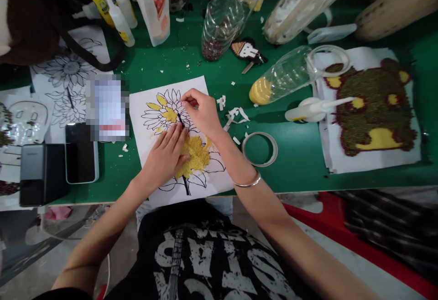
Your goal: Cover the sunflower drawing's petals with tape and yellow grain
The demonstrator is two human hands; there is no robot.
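Note:
A white sheet (138,122) with a black flower outline lies on the green table. Some petals of the upper flower are yellow, and a heap of yellow grains (195,156) covers the lower one. My left hand (166,152) rests flat on the sheet, fingers extended, beside the heap. Over the upper flower's right side, my right hand (201,111) has thumb and fingertips pinched together; whatever is between them is too small to make out.
Right of the sheet are a tape ring (260,149), paper scraps, a glue bottle (304,112) and a bottle of yellow grains (262,91). A bear picture (372,108) lies far right. A phone (81,154) and a black box (43,172) sit left. More bottles stand behind.

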